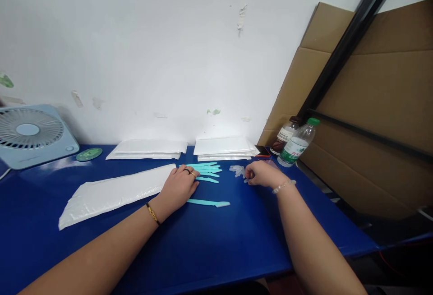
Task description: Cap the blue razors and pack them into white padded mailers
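Observation:
My left hand (178,186) rests on the blue table (203,241), fingers curled against a row of several teal plastic sticks (207,171). One capped teal stick (209,203) lies apart, just in front of that hand. My right hand (263,174) is closed in a pinch beside a small heap of clear plastic caps (237,170); what it pinches is too small to make out. A long white plastic bag (115,193) lies to the left of my left hand.
Two stacks of white bags (149,149) (223,147) lie by the wall. A phone (263,151) and two bottles (297,142) stand at the right by leaning cardboard (372,105). A pale blue fan (32,135) and green disc (89,154) are far left.

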Tool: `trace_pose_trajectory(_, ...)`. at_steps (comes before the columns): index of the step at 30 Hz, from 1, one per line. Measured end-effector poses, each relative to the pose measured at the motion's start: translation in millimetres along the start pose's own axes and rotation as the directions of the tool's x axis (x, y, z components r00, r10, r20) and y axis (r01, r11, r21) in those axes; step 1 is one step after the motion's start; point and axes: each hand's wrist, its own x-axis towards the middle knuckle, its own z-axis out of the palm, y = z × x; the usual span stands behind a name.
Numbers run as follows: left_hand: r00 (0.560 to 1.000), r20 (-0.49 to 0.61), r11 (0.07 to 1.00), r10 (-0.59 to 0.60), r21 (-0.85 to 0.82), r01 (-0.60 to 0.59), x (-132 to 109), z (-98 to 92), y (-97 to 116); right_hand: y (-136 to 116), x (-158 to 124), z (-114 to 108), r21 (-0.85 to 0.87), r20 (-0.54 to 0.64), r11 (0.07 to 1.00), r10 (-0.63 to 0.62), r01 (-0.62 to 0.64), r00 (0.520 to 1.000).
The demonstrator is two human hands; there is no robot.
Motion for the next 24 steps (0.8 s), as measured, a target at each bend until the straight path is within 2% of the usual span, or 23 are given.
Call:
trace_pose_trajectory(3,0.999,0.051,1.000,-0.012,-0.017,0.013,2,-0.8,-3,-15,3,8,0.036,0.037,0.996,-0.088,0.087,0.995)
trace_pose_trajectory(6,0.998,0.060,0.998,-0.031,-0.061,0.034,3,-0.5,-5,-31,6,18,0.105,-0.001,0.965,-0.239,0.238,0.971)
trace_pose_trajectory(8,0.998,0.058,0.994,-0.040,-0.100,0.046,4,0.7,-7,-39,7,23,0.123,-0.041,0.950,-0.286,0.289,0.957)
trace_pose_trajectory(14,0.997,0.055,0.982,-0.059,-0.178,0.068,5,3.9,-10,-42,11,30,0.239,-0.063,0.916,-0.316,0.322,0.947)
trace_pose_trajectory(24,0.996,0.071,0.991,-0.060,-0.119,0.068,5,0.2,-6,-54,12,33,0.212,-0.112,0.901,-0.362,0.378,0.925)
